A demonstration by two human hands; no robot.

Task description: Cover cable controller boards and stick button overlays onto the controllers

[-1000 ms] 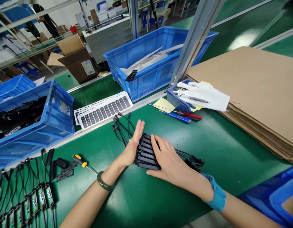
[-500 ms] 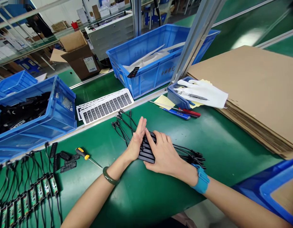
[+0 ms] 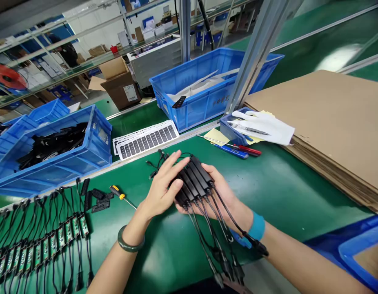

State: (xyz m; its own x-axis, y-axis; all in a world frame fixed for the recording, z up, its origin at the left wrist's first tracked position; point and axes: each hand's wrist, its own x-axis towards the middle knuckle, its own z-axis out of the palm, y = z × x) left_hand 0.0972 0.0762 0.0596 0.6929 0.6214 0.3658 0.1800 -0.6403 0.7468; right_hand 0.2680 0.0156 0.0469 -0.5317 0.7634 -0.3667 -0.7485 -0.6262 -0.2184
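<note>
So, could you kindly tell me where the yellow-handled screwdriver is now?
In the head view, the yellow-handled screwdriver lies on the green mat, just left of the person's left hand, beside small black plastic pieces.

A metal rail (image 3: 189,134) and blue crate (image 3: 201,107) bar the left hand (image 3: 161,183)
</note>
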